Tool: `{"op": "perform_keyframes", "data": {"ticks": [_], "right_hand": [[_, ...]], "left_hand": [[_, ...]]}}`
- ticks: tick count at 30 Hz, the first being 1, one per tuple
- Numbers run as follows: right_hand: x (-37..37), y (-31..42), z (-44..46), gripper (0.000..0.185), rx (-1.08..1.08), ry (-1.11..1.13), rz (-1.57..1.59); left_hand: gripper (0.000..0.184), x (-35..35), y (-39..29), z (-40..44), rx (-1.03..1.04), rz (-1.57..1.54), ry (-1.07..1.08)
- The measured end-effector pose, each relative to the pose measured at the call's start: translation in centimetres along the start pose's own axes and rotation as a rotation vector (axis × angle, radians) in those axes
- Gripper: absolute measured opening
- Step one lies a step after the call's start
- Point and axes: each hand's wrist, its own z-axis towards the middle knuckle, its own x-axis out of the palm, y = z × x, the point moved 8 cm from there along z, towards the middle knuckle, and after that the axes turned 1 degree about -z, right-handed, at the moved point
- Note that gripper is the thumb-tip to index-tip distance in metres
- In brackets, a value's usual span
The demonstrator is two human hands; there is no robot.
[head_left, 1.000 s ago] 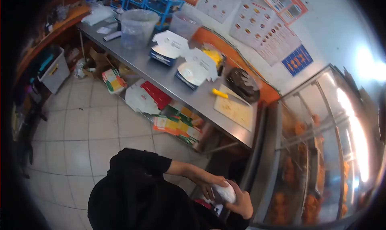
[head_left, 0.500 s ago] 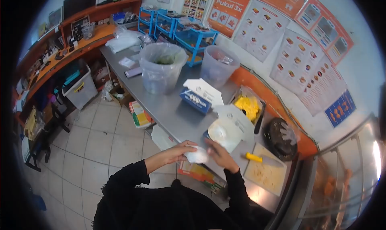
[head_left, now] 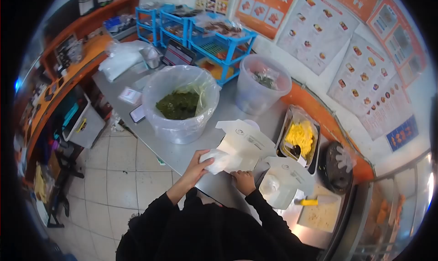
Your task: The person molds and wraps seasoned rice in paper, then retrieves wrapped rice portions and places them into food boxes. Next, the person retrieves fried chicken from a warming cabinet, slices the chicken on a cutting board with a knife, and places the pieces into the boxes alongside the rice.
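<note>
My left hand (head_left: pixel 197 168) is closed round a small white wrapped bundle (head_left: pixel 215 161), held over the left end of an open takeaway box (head_left: pixel 248 142). The wrapping hides what is inside the bundle. My right hand (head_left: pixel 244 181) has its fingers bent over the near edge of that box, gripping it. To the right of this hand stands a second open takeaway box (head_left: pixel 288 181), with a round whitish thing (head_left: pixel 269 183) inside.
A lined bucket (head_left: pixel 180 128) with green leafy contents stands behind my left hand. Beyond the boxes are a second bucket (head_left: pixel 262 90) and a tray of yellow food (head_left: pixel 299 140). A yellow-handled knife (head_left: pixel 310 201) lies on a cutting board (head_left: pixel 321 216) at the right.
The view has moved closer to the buckets. My hands have shifted from in front of the second box to the first one. My right hand has left the bundle and taken the box edge.
</note>
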Motion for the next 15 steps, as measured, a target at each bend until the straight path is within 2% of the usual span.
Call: {"op": "perform_keyframes", "data": {"ticks": [1,3,4,5,7,8,9,11,12,13,15], "right_hand": [[-0.6,0.5,-0.3,0.015,0.02,-0.092,0.021],[-0.7,1.1,-0.3,0.015,0.084,-0.086,-0.004],[-0.7,1.2,-0.2,0.016,0.117,-0.089,-0.022],[-0.6,1.3,-0.1,0.016,0.14,-0.083,-0.028],[-0.2,1.9,-0.2,0.016,0.128,-0.05,-0.065],[0.1,2.1,-0.2,0.018,0.145,-0.023,-0.06],[0.2,2.1,-0.3,0.018,0.17,-0.017,-0.063],[-0.3,2.6,-0.7,0.02,0.135,-0.047,0.019],[-0.4,2.8,-0.8,0.022,0.124,-0.02,0.051],[-0.7,2.7,-0.9,0.022,0.143,-0.013,0.04],[-1.3,3.1,-0.9,0.024,0.109,0.091,0.133]], "left_hand": [[0.045,0.0,0.3,1.1,-0.03,-0.001,0.019],[0.044,0.9,1.5,3.1,-0.058,0.207,0.15],[0.04,0.7,2.1,4.3,0.083,0.292,0.123],[0.04,0.6,3.5,5.2,0.068,0.289,0.144],[0.036,1.3,3.6,5.8,0.339,0.553,0.176],[0.035,1.1,4.7,6.6,0.237,0.554,0.189],[0.035,1.1,5.3,6.9,0.223,0.551,0.211],[0.036,2.0,4.8,6.8,0.464,0.798,0.213],[0.038,2.2,4.9,6.9,0.511,0.83,0.236],[0.038,2.0,5.2,7.0,0.505,0.816,0.254],[0.041,2.5,5.3,6.7,0.361,0.937,0.383]]}}
